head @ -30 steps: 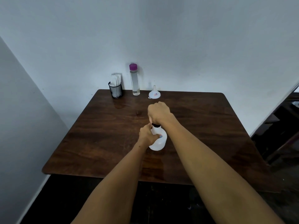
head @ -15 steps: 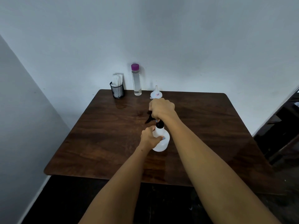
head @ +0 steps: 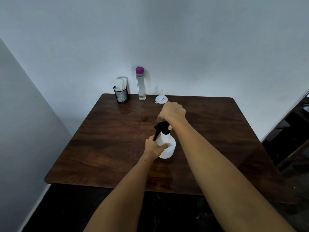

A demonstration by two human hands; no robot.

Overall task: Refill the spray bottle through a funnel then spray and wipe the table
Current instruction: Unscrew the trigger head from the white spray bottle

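Observation:
A white spray bottle stands near the middle of the dark wooden table. My left hand grips its body from the left. My right hand is closed over the black spray head, whose trigger points down to the left. A white funnel rests upside down at the table's far edge. Left of it stands a tall clear bottle with a purple cap, holding clear liquid.
A black mesh cup with white tissues stands at the far left corner by the wall. A wet patch lies in front of it. Dark furniture stands to the right of the table.
My right hand has turned on the spray head, so the black head and trigger show more and point left. The view has shifted slightly.

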